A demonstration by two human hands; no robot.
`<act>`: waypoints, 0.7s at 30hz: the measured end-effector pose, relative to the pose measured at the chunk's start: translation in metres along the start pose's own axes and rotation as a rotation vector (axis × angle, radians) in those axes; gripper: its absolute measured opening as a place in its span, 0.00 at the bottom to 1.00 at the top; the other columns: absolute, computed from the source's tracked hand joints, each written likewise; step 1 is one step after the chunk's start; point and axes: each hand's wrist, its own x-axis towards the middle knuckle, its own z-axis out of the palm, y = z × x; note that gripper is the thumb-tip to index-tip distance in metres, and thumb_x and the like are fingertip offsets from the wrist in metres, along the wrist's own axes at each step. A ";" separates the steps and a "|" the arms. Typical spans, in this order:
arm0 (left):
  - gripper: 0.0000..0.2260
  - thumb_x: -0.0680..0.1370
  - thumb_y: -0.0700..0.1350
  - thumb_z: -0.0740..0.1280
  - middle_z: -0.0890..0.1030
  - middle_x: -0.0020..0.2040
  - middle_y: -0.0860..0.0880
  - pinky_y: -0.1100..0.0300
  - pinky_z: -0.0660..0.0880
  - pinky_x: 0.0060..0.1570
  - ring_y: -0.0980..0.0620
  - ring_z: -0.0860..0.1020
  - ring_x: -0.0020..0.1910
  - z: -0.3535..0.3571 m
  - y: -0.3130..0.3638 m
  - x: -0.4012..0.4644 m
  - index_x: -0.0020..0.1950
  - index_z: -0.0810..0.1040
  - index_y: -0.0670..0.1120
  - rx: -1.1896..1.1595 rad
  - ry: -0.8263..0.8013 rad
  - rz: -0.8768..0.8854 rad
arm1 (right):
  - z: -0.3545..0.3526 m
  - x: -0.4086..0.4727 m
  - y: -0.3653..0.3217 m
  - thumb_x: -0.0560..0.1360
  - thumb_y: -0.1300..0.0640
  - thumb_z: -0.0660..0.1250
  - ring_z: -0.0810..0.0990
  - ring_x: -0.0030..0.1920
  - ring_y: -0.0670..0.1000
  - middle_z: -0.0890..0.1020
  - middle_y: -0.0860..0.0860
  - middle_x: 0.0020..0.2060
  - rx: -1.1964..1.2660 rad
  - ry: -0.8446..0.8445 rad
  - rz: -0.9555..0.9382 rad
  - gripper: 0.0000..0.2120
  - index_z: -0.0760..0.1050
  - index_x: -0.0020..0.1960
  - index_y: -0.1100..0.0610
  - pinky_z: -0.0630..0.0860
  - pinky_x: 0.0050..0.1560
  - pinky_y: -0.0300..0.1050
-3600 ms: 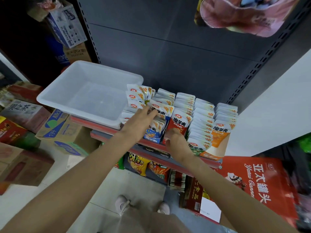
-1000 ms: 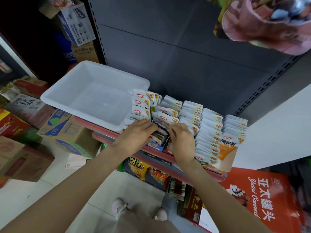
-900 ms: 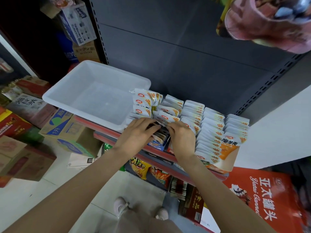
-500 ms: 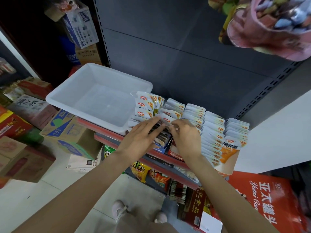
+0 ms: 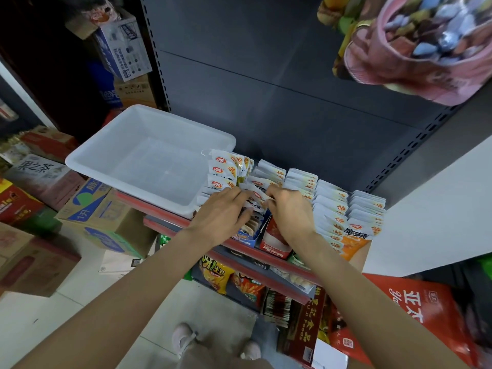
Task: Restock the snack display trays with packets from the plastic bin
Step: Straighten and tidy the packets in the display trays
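While both bare forearms reach in over the red front lip of the shelf, the person's left hand lies palm-down with fingers fairly straight, pressing on the white-and-orange snack packets of the second row from the left, and the right hand curls its fingertips onto the tops of those same packets, pinching them just beside the left fingertips. That row stands in a blue cardboard display tray, whose open front juts at the shelf edge; touching it on the right is a red cardboard display tray, and further right more rows of packets run to the white wall, the last one leaning over the shelf edge. The translucent white plastic bin sits at the left end of the same shelf, its right rim touching the leftmost packet row, its front left corner overhanging cardboard cartons stacked on the floor. Behind the rows, the dark grey back panel rises bare to a pink tub of wrapped sweets at upper right. Pale floor tiles lie open between the cartons and the person's white shoes.
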 end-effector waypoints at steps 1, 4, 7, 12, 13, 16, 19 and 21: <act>0.18 0.83 0.48 0.53 0.73 0.63 0.47 0.58 0.67 0.60 0.50 0.72 0.61 -0.001 0.000 0.003 0.73 0.64 0.46 0.005 -0.003 -0.007 | 0.001 0.002 0.001 0.79 0.61 0.59 0.80 0.42 0.60 0.81 0.57 0.40 0.004 0.005 0.002 0.05 0.73 0.53 0.58 0.74 0.38 0.47; 0.17 0.81 0.40 0.58 0.75 0.61 0.44 0.55 0.69 0.58 0.46 0.73 0.59 -0.004 -0.001 0.012 0.70 0.69 0.45 0.031 -0.026 -0.030 | 0.006 0.003 0.002 0.77 0.65 0.61 0.80 0.39 0.60 0.82 0.57 0.38 -0.004 0.030 0.009 0.08 0.74 0.54 0.57 0.77 0.39 0.50; 0.10 0.78 0.39 0.61 0.74 0.55 0.44 0.57 0.69 0.50 0.45 0.73 0.54 -0.008 0.002 0.019 0.58 0.75 0.45 0.042 -0.067 -0.102 | 0.011 0.005 0.001 0.75 0.68 0.63 0.81 0.39 0.59 0.83 0.56 0.38 -0.005 0.044 -0.010 0.12 0.77 0.54 0.56 0.79 0.41 0.50; 0.13 0.77 0.40 0.64 0.74 0.60 0.47 0.56 0.66 0.54 0.45 0.72 0.58 -0.007 0.001 0.024 0.62 0.75 0.47 0.259 -0.146 -0.090 | 0.010 0.011 0.012 0.78 0.65 0.60 0.78 0.36 0.57 0.81 0.56 0.35 0.076 0.016 -0.023 0.09 0.77 0.43 0.58 0.76 0.36 0.48; 0.14 0.77 0.40 0.64 0.76 0.60 0.48 0.55 0.66 0.55 0.46 0.72 0.59 -0.007 -0.001 0.025 0.63 0.75 0.48 0.321 -0.150 -0.048 | 0.011 0.011 0.012 0.78 0.65 0.60 0.78 0.36 0.58 0.81 0.56 0.35 0.072 0.017 -0.029 0.09 0.78 0.44 0.59 0.76 0.36 0.48; 0.14 0.78 0.39 0.61 0.78 0.60 0.48 0.55 0.65 0.57 0.47 0.72 0.60 -0.006 -0.005 0.025 0.63 0.75 0.47 0.387 -0.171 0.026 | 0.015 0.012 0.006 0.75 0.68 0.63 0.78 0.35 0.57 0.81 0.55 0.35 0.005 0.046 -0.060 0.09 0.78 0.45 0.57 0.76 0.36 0.47; 0.14 0.73 0.37 0.67 0.79 0.57 0.45 0.54 0.70 0.54 0.45 0.75 0.57 -0.009 -0.006 0.020 0.59 0.78 0.44 0.364 -0.119 0.116 | 0.017 0.011 -0.002 0.73 0.69 0.65 0.78 0.37 0.56 0.82 0.53 0.38 -0.107 0.013 -0.117 0.12 0.78 0.50 0.55 0.73 0.38 0.45; 0.16 0.59 0.36 0.78 0.82 0.43 0.45 0.56 0.75 0.40 0.46 0.80 0.43 -0.009 -0.009 0.016 0.45 0.82 0.43 0.321 -0.074 0.167 | 0.017 0.013 -0.008 0.73 0.69 0.63 0.81 0.43 0.58 0.83 0.54 0.42 -0.127 -0.035 -0.133 0.13 0.77 0.53 0.56 0.74 0.42 0.47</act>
